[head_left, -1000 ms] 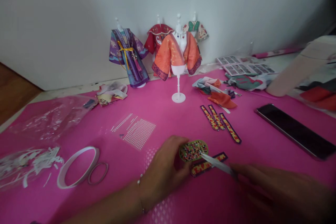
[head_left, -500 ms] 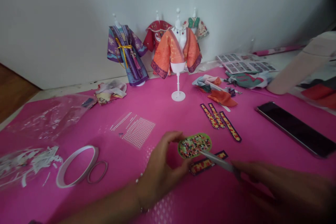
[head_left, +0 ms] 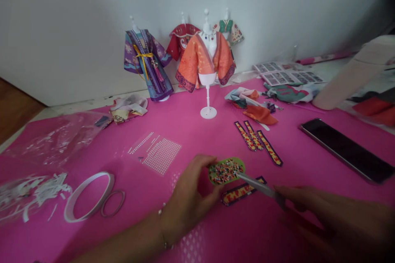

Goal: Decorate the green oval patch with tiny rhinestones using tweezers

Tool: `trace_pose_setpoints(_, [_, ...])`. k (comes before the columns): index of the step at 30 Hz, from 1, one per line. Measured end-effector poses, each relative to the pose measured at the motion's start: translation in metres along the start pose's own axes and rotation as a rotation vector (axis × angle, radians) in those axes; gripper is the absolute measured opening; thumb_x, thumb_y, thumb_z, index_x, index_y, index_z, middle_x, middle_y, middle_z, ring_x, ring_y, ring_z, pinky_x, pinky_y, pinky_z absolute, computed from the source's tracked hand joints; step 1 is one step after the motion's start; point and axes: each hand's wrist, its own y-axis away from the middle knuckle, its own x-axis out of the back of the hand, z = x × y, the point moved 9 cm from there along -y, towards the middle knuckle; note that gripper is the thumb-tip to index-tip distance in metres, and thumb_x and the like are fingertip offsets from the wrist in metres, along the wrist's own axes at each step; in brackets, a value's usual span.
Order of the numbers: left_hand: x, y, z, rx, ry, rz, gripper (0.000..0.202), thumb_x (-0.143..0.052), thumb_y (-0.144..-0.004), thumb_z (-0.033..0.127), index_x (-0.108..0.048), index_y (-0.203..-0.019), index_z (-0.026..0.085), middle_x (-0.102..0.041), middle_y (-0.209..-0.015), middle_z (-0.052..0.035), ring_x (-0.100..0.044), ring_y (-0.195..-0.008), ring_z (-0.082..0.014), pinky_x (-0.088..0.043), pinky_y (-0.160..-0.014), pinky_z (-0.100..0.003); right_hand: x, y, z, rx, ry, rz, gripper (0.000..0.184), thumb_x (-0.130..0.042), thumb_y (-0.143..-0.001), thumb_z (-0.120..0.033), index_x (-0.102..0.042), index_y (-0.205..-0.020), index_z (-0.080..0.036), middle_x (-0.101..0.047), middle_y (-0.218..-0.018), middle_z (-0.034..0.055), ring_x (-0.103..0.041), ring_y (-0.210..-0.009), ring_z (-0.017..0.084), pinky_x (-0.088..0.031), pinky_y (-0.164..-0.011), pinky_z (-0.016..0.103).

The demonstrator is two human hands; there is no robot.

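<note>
My left hand (head_left: 191, 201) grips a small green oval dish (head_left: 241, 165) by its left end, thumb and fingers closed on the rim. Many tiny multicoloured beads (head_left: 224, 171) fill the dish, which is tilted a little. From the right, my right hand (head_left: 330, 213) holds slim metal tweezers (head_left: 259, 185), their tips among the beads at the dish's right side. Shadow hides part of this hand's grip. Just below the dish lies a yellow-and-red patterned strip with a dark border (head_left: 240, 192). Three similar strips (head_left: 269, 148) lie farther back.
A doll stand wearing an orange robe (head_left: 197, 59) stands at the back, other dressed stands behind it. To the left are a sheet of stick-on pearls (head_left: 162, 155), a tape roll (head_left: 69, 207) and plastic bags (head_left: 58, 139). A phone (head_left: 345, 148) and pale bottle (head_left: 348, 74) are right.
The dish has tipped slightly and shifted a little left in my left hand. The tweezer tips have moved slightly up, staying at the beads. The whole view has shifted slightly.
</note>
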Motion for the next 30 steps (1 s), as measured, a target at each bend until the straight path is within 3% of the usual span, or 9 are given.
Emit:
trace_pose_setpoints(6, [-0.006, 0.003, -0.003, 0.031, 0.021, -0.04, 0.058, -0.08, -0.098, 0.007, -0.059, -0.148, 0.029, -0.083, -0.135, -0.0081, -0.086, -0.121, -0.0258, -0.074, -0.104, -0.043, -0.008, 0.0, 0.001, -0.009, 0.003, -0.064, 0.032, -0.063, -0.11, -0.03, -0.085, -0.131, -0.038, -0.09, -0.096, -0.0028, -0.084, -0.063, 0.023, -0.06, -0.051, 0.03])
trace_pose_setpoints(12, [-0.008, 0.004, 0.001, 0.011, 0.024, -0.039, 0.053, -0.082, -0.1, 0.012, -0.06, -0.145, 0.028, -0.083, -0.132, -0.0091, -0.087, -0.117, -0.0267, -0.075, -0.102, -0.042, -0.008, -0.002, 0.001, 0.009, 0.035, -0.083, 0.031, -0.06, -0.112, -0.033, -0.083, -0.132, -0.038, -0.082, -0.079, -0.0058, -0.073, -0.048, 0.018, -0.054, -0.046, 0.027])
trace_pose_setpoints(15, [-0.008, 0.004, 0.003, -0.002, 0.041, -0.041, 0.054, -0.082, -0.098, 0.011, -0.06, -0.145, 0.028, -0.084, -0.132, -0.0086, -0.087, -0.118, -0.0264, -0.074, -0.103, -0.041, -0.005, 0.0, -0.001, 0.018, 0.057, -0.061, 0.035, -0.061, -0.11, -0.028, -0.082, -0.134, -0.039, -0.083, -0.081, -0.0066, -0.074, -0.049, 0.017, -0.05, -0.044, 0.026])
trace_pose_setpoints(19, [-0.009, 0.005, 0.004, -0.008, 0.048, -0.05, 0.056, -0.082, -0.096, 0.011, -0.061, -0.145, 0.029, -0.084, -0.134, -0.0078, -0.085, -0.121, -0.0263, -0.073, -0.107, -0.042, -0.01, 0.002, -0.002, 0.036, 0.074, -0.086, 0.034, -0.059, -0.11, -0.03, -0.082, -0.134, -0.037, -0.086, -0.085, -0.0042, -0.075, -0.052, 0.02, -0.054, -0.046, 0.029])
trace_pose_setpoints(30, [-0.008, 0.005, -0.025, 0.221, 0.105, -0.063, 0.054, -0.082, -0.101, 0.02, -0.061, -0.15, 0.027, -0.085, -0.133, -0.0092, -0.087, -0.121, -0.0281, -0.075, -0.107, -0.048, -0.005, -0.003, -0.005, 0.03, 0.087, -0.07, 0.034, -0.054, -0.114, -0.031, -0.084, -0.129, -0.037, -0.086, -0.087, -0.0032, -0.077, -0.055, 0.019, -0.053, -0.047, 0.029])
